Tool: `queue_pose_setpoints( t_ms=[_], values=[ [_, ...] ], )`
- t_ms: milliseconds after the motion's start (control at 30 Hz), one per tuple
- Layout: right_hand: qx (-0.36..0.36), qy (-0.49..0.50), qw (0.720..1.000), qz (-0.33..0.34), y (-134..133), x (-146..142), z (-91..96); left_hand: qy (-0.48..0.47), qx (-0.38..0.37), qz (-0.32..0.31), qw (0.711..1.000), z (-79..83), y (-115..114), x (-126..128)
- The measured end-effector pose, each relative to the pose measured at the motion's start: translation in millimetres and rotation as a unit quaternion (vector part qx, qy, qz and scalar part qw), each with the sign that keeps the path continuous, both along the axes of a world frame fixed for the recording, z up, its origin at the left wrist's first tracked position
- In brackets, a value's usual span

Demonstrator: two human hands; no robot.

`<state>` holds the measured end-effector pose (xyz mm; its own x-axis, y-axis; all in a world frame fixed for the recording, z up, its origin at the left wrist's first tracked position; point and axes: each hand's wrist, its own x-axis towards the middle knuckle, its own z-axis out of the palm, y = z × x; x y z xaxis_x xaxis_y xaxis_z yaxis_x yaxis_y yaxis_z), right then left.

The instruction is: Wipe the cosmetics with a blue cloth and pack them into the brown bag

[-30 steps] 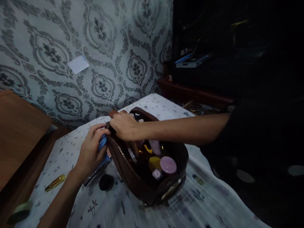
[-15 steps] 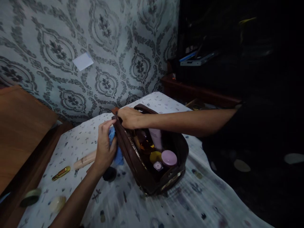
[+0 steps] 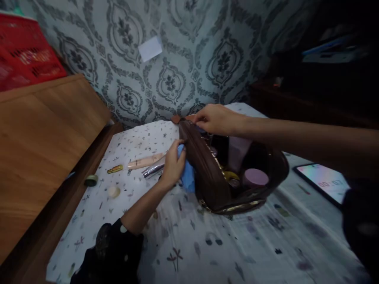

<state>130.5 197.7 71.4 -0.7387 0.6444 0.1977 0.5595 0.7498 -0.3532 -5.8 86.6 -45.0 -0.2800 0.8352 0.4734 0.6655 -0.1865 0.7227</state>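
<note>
A brown zip pouch (image 3: pixel 211 179) lies open on the patterned cloth (image 3: pixel 237 244), with a pink-lidded jar (image 3: pixel 255 177) and other small containers inside. My left hand (image 3: pixel 173 165) is closed on a blue cloth (image 3: pixel 187 175) and presses it against the pouch's near side. My right hand (image 3: pixel 214 118) reaches across from the right and pinches the pouch's top edge near its brown tab (image 3: pixel 176 118).
A peach tube (image 3: pixel 145 161), a silver tube (image 3: pixel 152 170), a small gold item (image 3: pixel 115 169), a round cream lid (image 3: pixel 113 191) and a green lid (image 3: pixel 90 180) lie left of the pouch. A lit phone (image 3: pixel 321 182) is at right. A wooden board (image 3: pixel 44 134) stands left; patterned wallpaper behind.
The view has swung left and down, showing a red crate and a phone. My left hand with the blue cloth has slid down the pouch's side; my right hand keeps its grip on the top edge.
</note>
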Motion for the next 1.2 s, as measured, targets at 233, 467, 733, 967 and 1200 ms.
queue_pose_setpoints(
  t_ms=[233,467,733,967,1200],
  values=[
    [0.135,0.114,0.981,0.079,-62.3,27.0,-14.7,-0.017,-0.037,-0.065,0.997,-17.5,-31.7,-1.8],
    [0.107,0.251,0.923,0.273,-142.4,28.1,-73.7,0.063,-0.05,0.006,0.997,-6.6,-72.1,-22.1],
    [-0.098,0.216,0.935,0.264,-172.3,-12.3,-143.1,0.161,-0.156,0.242,0.944,8.0,-109.8,-139.2],
    [-0.291,0.217,0.919,0.155,-168.3,-38.0,-164.6,0.204,-0.328,0.352,0.853,-7.9,-137.6,-240.6],
    [-0.321,0.247,0.904,0.141,-165.5,-36.8,-176.8,0.232,-0.417,0.239,0.846,-9.0,-151.4,-266.7]
  ],
)
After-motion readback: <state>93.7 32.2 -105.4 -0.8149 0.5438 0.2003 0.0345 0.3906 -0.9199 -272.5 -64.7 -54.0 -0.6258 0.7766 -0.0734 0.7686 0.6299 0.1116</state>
